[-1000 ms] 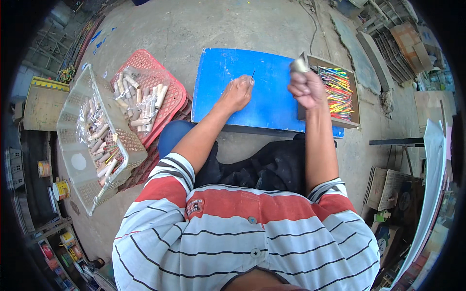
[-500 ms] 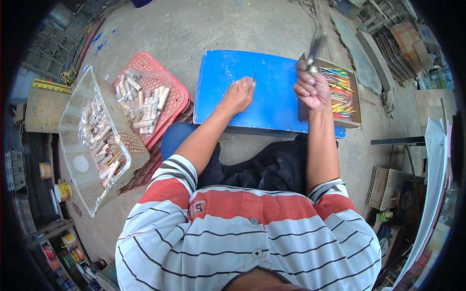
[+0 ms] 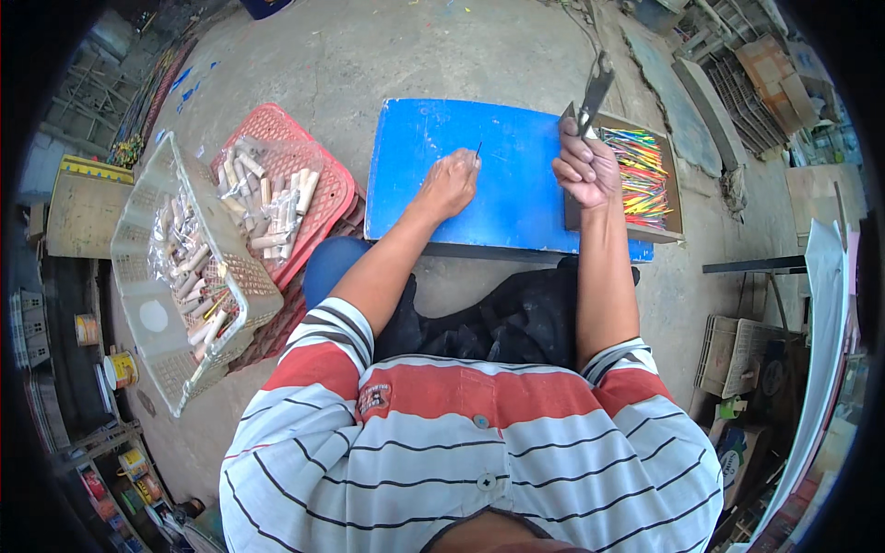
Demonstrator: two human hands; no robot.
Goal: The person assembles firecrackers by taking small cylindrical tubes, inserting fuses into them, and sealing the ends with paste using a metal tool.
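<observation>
The left hand (image 3: pixel 447 184) is pinching a rod (image 3: pixel 477 149), perhaps to be steadying it over the worktop (image 3: pixel 516 189); the right hand (image 3: pixel 588 173) is gripping a tool (image 3: pixel 598 88); near this hand, a box (image 3: pixel 675 184) is holding sticks (image 3: pixel 643 180), probably for easy reach

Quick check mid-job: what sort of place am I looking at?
Probably a small workshop: a metal tool in the right hand, a low blue bench, and a pale plastic basket of cylindrical pieces.
</observation>
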